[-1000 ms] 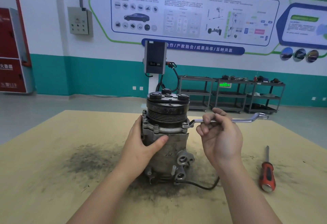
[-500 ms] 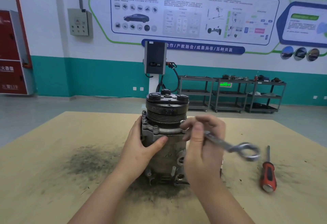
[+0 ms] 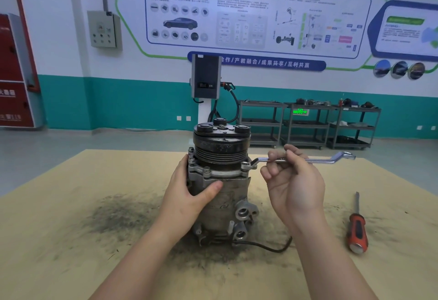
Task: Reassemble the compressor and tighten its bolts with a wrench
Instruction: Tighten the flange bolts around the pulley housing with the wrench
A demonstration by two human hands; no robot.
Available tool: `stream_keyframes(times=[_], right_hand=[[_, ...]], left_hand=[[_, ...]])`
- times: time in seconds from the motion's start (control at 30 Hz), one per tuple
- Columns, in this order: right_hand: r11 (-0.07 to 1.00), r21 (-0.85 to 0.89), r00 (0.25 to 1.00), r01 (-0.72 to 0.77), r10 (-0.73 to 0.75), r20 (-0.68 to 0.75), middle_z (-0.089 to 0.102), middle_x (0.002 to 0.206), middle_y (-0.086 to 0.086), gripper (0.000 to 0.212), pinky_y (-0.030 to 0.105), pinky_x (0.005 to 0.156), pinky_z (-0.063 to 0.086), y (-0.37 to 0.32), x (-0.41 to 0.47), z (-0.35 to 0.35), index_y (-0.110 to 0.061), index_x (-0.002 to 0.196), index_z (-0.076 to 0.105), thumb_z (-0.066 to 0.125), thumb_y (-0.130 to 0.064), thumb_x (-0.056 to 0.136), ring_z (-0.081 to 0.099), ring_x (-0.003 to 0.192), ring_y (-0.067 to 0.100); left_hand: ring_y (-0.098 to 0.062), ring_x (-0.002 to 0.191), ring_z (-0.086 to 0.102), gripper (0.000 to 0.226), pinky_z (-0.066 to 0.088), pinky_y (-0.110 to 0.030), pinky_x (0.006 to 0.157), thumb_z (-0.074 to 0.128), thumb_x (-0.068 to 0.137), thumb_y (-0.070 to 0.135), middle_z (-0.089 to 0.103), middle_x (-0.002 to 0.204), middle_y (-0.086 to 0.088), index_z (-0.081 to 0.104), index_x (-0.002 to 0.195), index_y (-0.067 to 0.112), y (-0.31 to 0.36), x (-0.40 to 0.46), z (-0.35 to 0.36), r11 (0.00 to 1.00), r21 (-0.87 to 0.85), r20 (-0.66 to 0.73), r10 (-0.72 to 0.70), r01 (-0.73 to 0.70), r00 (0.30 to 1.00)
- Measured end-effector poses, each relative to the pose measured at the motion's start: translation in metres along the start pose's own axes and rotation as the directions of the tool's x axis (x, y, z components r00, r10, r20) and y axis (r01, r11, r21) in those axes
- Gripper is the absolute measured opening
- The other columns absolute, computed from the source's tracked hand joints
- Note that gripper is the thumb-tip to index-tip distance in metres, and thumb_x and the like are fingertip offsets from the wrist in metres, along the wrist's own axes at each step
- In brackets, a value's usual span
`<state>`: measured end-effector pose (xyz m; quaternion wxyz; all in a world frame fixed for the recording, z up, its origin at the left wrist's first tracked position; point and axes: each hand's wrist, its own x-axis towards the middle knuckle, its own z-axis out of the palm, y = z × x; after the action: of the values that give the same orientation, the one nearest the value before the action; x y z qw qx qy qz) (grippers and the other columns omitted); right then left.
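Observation:
The grey compressor (image 3: 225, 195) stands upright in the middle of the table, its black pulley on top. My left hand (image 3: 189, 195) grips its body from the left, thumb across the front below the flange. A silver ring wrench (image 3: 331, 159) lies level to the right, and its near ring sits over a flange bolt (image 3: 246, 164) on the compressor's right side. My right hand (image 3: 294, 181) pinches the wrench shaft close to that bolt, fingers curled over it.
A red-handled screwdriver (image 3: 358, 228) lies on the wooden table (image 3: 71, 240) at the right. Dark grime stains the board around the compressor, and a black wire (image 3: 267, 247) trails from its base. Metal shelf carts (image 3: 308, 124) stand far behind.
My right hand swung the wrench toward me, off to the lower right, then brought it back level onto the right flange bolt. My left hand stayed on the compressor.

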<state>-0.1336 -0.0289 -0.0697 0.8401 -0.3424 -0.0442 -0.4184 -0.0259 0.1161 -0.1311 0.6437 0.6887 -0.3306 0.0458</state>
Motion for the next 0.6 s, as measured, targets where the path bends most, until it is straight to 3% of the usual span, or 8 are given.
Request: stream_keyframes(times=[0.4,0.47,0.6], right_hand=[[0.998,-0.024,0.999,-0.052,0.052,0.001,0.057,0.059,0.007,0.022,0.023,0.043,0.037,0.003,0.009,-0.005,-0.012,0.091,0.044,0.027,0.001,0.099,0.041,0.042,0.015],[0.999,-0.051,1.0,0.015,-0.016,-0.016,0.056,0.058,0.006,0.023,0.024,0.044,0.036,0.007,0.005,-0.004,-0.012,0.09,0.043,0.027,0.002,0.099,0.04,0.042,0.015],[0.925,-0.21,0.948,0.317,-0.311,0.062,0.058,0.06,0.001,0.016,0.025,0.05,0.041,0.02,-0.017,0.003,-0.017,0.092,0.045,0.035,-0.005,0.096,0.045,0.048,0.015]], left_hand=[[-0.001,0.121,0.055,0.088,0.049,-0.04,0.104,0.07,0.062,0.071,0.057,0.133,0.019,0.042,0.139,0.04,0.001,0.0,-0.001,1.0,0.002,0.014,0.006,-0.006,1.0],[-0.002,0.122,0.054,0.089,0.048,-0.041,0.105,0.07,0.063,0.07,0.057,0.134,0.018,0.041,0.14,0.039,0.001,0.0,-0.001,1.0,0.002,0.014,0.007,-0.007,1.0],[-0.002,0.122,0.054,0.09,0.048,-0.042,0.105,0.069,0.062,0.071,0.057,0.134,0.018,0.041,0.14,0.037,0.001,0.001,-0.001,1.0,0.006,0.009,0.01,-0.01,1.0]])
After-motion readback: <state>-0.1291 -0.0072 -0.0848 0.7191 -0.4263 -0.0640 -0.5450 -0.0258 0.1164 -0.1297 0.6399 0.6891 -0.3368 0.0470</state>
